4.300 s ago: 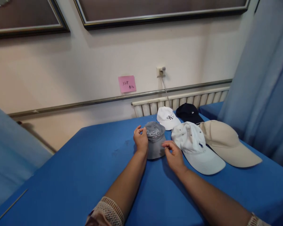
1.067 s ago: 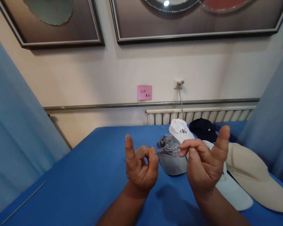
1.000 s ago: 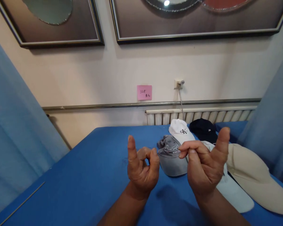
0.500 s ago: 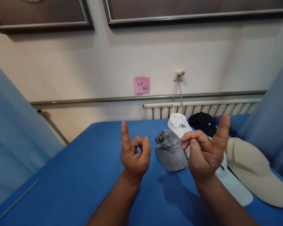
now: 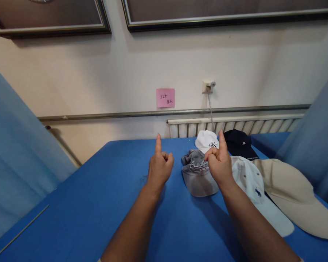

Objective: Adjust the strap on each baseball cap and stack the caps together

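Left hand (image 5: 160, 168) and right hand (image 5: 221, 166) above the blue-covered table (image 5: 98, 203), one finger upright on each, the rest curled and pressed together. Grey "Always" baseball cap (image 5: 198, 180) lies there, partly hidden by the right hand, contact unclear; white baseball cap (image 5: 205, 140) just behind.

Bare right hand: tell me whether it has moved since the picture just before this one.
Yes: the bare right hand has shifted leftward, judged against the square off-white wall socket.
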Tool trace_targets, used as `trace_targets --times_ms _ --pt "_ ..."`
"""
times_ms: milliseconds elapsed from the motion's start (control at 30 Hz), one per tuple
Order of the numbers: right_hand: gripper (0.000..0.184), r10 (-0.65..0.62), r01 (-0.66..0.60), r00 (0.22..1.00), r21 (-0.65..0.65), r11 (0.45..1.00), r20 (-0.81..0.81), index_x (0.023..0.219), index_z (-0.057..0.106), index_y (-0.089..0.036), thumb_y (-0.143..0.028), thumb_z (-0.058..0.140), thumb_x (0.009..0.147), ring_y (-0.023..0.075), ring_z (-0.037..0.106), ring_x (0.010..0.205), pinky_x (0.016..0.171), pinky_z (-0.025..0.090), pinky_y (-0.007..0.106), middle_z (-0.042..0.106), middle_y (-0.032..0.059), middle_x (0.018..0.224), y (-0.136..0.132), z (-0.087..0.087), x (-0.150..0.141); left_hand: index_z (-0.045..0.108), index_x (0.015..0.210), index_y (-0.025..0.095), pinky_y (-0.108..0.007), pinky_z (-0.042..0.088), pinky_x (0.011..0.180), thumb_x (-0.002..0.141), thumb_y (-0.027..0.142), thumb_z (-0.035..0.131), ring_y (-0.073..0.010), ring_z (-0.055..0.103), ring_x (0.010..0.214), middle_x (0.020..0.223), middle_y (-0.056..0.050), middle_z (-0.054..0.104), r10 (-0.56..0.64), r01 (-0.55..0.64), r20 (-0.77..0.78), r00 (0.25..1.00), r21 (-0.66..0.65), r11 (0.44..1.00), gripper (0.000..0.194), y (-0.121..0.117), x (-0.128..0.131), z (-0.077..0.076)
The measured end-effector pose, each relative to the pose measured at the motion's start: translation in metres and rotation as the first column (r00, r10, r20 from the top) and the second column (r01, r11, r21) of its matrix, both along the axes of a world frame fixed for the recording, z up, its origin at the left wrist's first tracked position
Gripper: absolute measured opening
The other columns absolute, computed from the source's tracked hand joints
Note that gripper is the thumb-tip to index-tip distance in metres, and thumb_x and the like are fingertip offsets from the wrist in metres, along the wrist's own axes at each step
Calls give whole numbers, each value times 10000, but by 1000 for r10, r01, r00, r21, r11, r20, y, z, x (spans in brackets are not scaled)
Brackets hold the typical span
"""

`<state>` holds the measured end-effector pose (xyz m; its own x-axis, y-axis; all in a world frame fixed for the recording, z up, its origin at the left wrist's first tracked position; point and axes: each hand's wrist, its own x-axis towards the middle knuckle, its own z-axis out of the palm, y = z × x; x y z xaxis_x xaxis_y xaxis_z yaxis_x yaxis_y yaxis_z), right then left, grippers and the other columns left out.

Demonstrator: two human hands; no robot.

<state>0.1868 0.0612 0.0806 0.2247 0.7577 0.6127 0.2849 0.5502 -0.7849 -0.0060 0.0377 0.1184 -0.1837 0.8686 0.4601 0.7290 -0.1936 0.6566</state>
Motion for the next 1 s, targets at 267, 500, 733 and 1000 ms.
trace_targets --times_ms 267,500,733,1000 --pt "866 59 -64 993 -42 997 -105 1535 132 -196 -101 421 724 140 551 551 619 480 284 571 -60 609 -3 5 -3 77 1539 191 -223 332 576 822 212 515 -106 473 497 513 99 487 -3 3 -21 1000 -12 1000 840 -1 3 -1" --pt "848 77 -82 991 -43 996 -106 1534 144 -200 -91 421 740 137 542 551 636 478 287 573 -58 610 -5 7 -4 68 1539 207 -222 336 579 829 208 506 -105 472 499 524 100 481 -39 39 -45 998 -19 999 834 -2 5 -3" --pt "856 76 -81 993 -51 995 -91 1531 162 -185 -88 419 720 132 546 547 624 486 276 572 -62 605 -7 9 -5 70 1539 194 -222 330 573 841 215 489 -108 469 491 522 100 468 -45 42 -73 996 -34 999 814 -2 6 -4" --pt "849 89 -93 994 -55 994 -71 1531 164 -196 -101 419 727 131 550 540 623 494 278 586 -61 610 -4 5 -5 88 1537 173 -222 325 570 835 206 480 -113 459 485 512 100 457 -50 45 -105 993 -46 998 805 -2 7 -3"
